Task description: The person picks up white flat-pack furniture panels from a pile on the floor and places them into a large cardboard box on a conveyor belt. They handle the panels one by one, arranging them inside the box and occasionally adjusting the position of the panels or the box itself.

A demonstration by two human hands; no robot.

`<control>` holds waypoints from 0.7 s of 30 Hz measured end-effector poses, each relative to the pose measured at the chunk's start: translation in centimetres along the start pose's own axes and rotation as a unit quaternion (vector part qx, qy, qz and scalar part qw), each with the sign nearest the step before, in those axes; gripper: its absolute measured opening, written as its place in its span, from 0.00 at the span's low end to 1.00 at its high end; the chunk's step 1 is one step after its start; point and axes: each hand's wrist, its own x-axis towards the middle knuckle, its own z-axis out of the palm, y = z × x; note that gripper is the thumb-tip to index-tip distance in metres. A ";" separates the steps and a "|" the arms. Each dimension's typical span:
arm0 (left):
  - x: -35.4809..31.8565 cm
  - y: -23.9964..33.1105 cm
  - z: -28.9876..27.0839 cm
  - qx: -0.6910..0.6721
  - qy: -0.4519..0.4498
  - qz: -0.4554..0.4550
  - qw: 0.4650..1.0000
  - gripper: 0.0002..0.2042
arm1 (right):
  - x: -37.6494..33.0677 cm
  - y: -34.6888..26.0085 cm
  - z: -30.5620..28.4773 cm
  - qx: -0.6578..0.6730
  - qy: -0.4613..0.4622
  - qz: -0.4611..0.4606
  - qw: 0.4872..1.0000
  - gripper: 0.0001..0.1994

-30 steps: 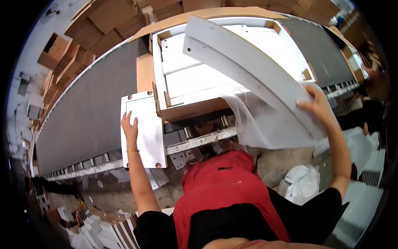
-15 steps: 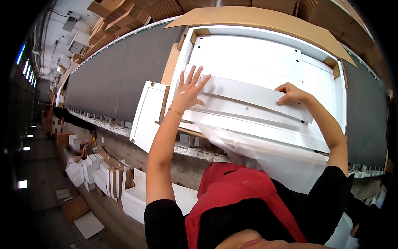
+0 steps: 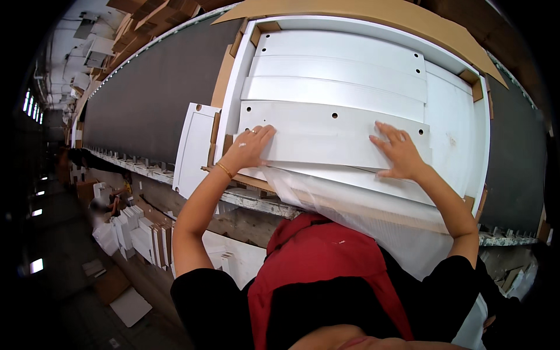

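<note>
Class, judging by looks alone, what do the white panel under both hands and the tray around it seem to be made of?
White panel: probably laminated or painted board, smooth matt face with clean drilled holes. Tray: corrugated cardboard, going by its brown raw edges and folded corner.

A: Setting is judged to be a factory packing line. A long dark conveyor belt (image 3: pixel 146 99) is seen running from upper left to the right edge, carried on a metal frame (image 3: pixel 245 198).

B: Supporting evidence is noted. A cardboard box (image 3: pixel 373 17) filled with white flat panels (image 3: pixel 344 52) is lying on the belt. Stacked cartons (image 3: pixel 134 17) are seen at upper left, white boards (image 3: pixel 137 236) are stood on the floor at lower left, and bright windows (image 3: pixel 32 105) are lined along the left edge.
</note>
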 end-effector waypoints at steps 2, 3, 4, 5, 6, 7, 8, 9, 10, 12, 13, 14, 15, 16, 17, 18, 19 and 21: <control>-1.1 0.6 0.5 -0.011 -0.035 -0.005 0.999 0.43 | -1.7 -1.4 1.4 -0.014 -0.030 -0.016 0.999 0.44; -1.4 0.7 0.4 0.002 -0.021 0.017 1.000 0.44 | -2.6 -1.5 2.9 -0.003 -0.052 -0.012 0.999 0.44; -1.8 0.8 0.4 0.016 -0.008 0.037 0.999 0.45 | -3.1 -1.9 3.6 0.009 -0.074 -0.010 0.997 0.43; -1.6 0.3 1.3 0.002 -0.052 0.040 0.998 0.45 | -3.6 -2.3 4.0 0.007 -0.068 -0.019 0.998 0.42; -1.7 0.0 1.5 0.020 -0.063 0.043 0.997 0.45 | -4.0 -2.7 4.3 0.005 -0.061 -0.028 0.998 0.42; -1.7 0.0 1.8 0.038 -0.072 0.045 0.996 0.45 | -4.1 -3.0 4.2 0.001 -0.055 -0.038 0.998 0.41; -1.7 -0.1 2.1 0.056 -0.081 0.047 0.994 0.45 | -4.1 -3.3 4.0 -0.024 -0.045 -0.048 0.998 0.41; -2.0 -0.6 2.6 0.073 -0.097 0.033 0.992 0.45 | -3.9 -3.7 3.8 -0.049 -0.035 -0.059 0.996 0.40; -2.1 -0.9 2.7 0.061 -0.108 0.022 0.992 0.45 | -3.9 -4.1 3.6 -0.072 -0.025 -0.068 0.995 0.39; -2.2 -1.3 3.0 0.035 -0.130 0.000 0.991 0.45 | -4.0 -4.4 2.0 -0.072 -0.006 0.054 0.996 0.38; -2.3 -1.6 3.0 0.028 -0.158 -0.008 0.987 0.45 | -3.9 -4.6 1.4 -0.070 0.006 0.113 0.991 0.38; -2.5 -2.0 2.8 0.039 -0.162 -0.008 0.986 0.44 | -4.1 -2.9 2.3 -0.033 0.073 0.195 0.978 0.38; -2.5 -2.4 2.6 0.052 -0.165 -0.006 0.985 0.44 | -4.7 0.3 4.2 0.006 0.140 0.274 0.951 0.38; -2.5 -2.8 2.4 0.065 -0.168 -0.006 0.984 0.44 | -5.3 2.9 5.6 0.044 0.207 0.350 0.913 0.39; -2.6 -3.1 2.4 0.058 -0.170 -0.008 0.984 0.43 | -5.7 4.3 6.4 0.116 0.233 0.384 0.886 0.39; -2.6 -3.4 2.5 0.050 -0.171 -0.010 0.984 0.42 | -6.1 5.3 7.1 0.186 0.258 0.417 0.851 0.39; -2.5 -3.6 2.6 0.042 -0.173 -0.013 0.984 0.41 | -5.9 5.3 6.8 0.255 0.279 0.446 0.812 0.40; -1.7 -3.3 2.7 0.007 -0.061 -0.037 0.997 0.38 | -5.6 4.2 7.3 0.304 0.242 0.445 0.807 0.38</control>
